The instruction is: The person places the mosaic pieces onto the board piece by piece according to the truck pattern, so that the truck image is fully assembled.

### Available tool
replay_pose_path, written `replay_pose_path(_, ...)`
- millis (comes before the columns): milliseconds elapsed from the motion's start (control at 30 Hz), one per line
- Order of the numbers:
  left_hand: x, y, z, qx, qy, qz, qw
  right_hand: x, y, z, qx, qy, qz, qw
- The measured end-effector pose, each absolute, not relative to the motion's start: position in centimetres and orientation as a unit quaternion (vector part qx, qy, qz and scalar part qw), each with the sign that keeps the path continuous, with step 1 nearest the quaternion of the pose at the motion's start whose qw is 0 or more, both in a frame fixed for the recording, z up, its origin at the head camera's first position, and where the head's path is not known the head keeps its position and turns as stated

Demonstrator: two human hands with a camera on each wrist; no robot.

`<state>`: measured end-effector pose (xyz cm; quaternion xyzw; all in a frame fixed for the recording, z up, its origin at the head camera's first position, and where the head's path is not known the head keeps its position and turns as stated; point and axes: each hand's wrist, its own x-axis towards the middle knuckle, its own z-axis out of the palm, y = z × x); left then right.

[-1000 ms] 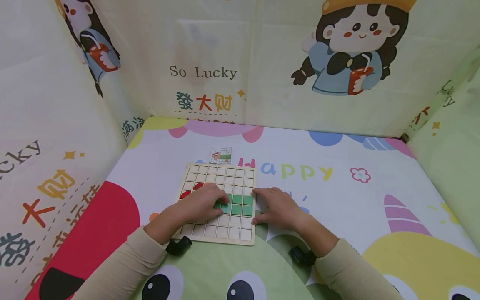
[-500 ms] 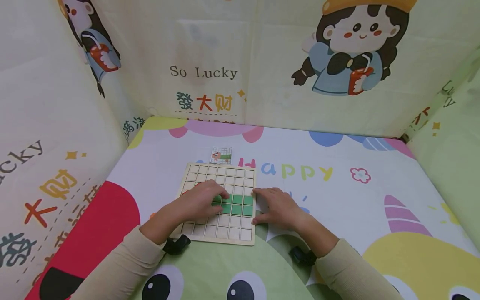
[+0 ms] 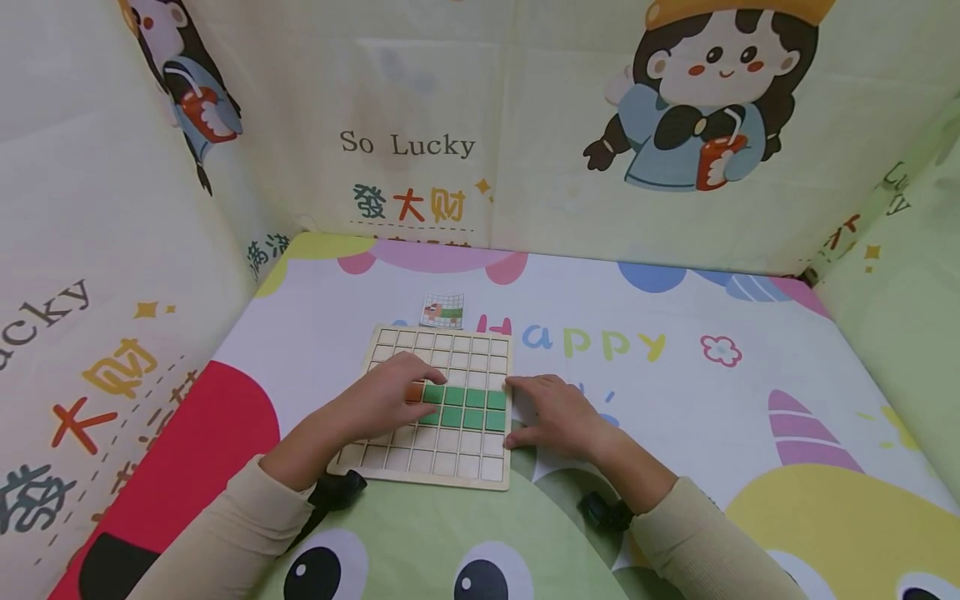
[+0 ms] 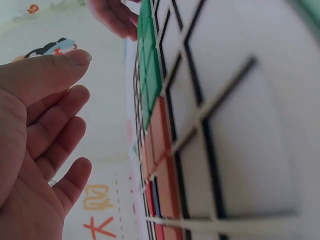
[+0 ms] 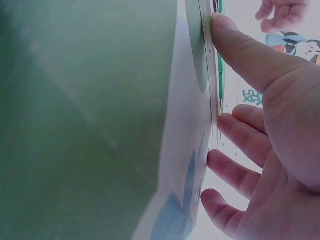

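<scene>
A wooden grid board (image 3: 470, 469) lies flat on the table, with green square tiles (image 3: 476, 408) in two rows reaching its right side. Orange-brown tiles (image 4: 162, 135) adjoin the green ones, and a bit of red and dark blue shows beyond them in the left wrist view. My left hand (image 3: 384, 398) hovers over the board's left part, fingers loosely bent and holding nothing; it hides several cells from the head view. Along the board's right edge rests my right hand (image 3: 558, 417), its thumb (image 5: 240, 42) touching the rim and its fingers spread.
Just behind the board lies a small card (image 3: 442, 311) printed with a coloured grid pattern. The tablecloth (image 3: 600, 300) carries cartoon prints, and printed fabric walls (image 3: 540, 200) stand at the back and both sides. A black strap device (image 3: 337, 490) sits at my left wrist.
My left hand has drawn back to the left and lifted off the tiles, baring more green tiles and an orange-brown one. The right hand and the board stay put.
</scene>
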<state>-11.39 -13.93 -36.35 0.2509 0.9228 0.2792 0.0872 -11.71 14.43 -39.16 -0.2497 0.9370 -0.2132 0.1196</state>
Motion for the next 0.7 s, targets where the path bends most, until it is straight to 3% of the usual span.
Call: replay_pose_path(700,-10.1,-18.5,-35.9,0.152,0.940,0.295,0.074,-11.8,14.5,-39.2,-0.255,0.936,-0.213,0.120)
